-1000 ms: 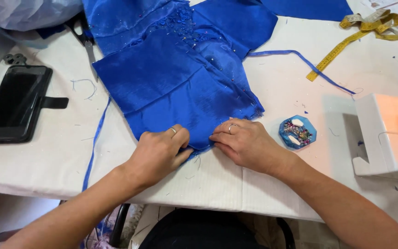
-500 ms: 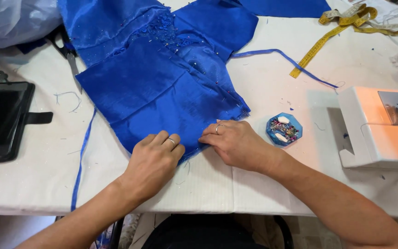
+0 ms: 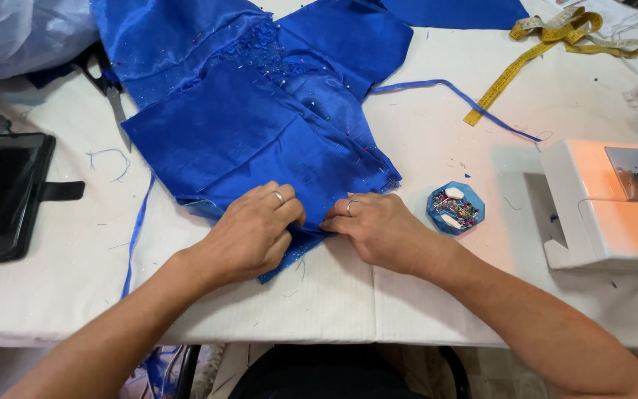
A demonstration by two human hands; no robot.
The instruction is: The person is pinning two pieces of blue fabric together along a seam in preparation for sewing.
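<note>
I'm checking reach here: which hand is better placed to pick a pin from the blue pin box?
Probably the right hand. It rests on the blue fabric edge just beside the pin box, with bare table between. The left hand lies farther off, behind the right.

Soft, even light is filling the scene, and the white tabletop is reading bright without burning out. The blue fabric is catching a faint sheen along its folds. Just right of the fabric, the sewing machine is glowing warm orange from its own lamp and is nearly overexposing on its top face. Both hands, the left hand and the right hand, are casting only weak, short shadows at the fabric's near edge. Focus is holding sharp there, while far corners are bending slightly outward.
</note>
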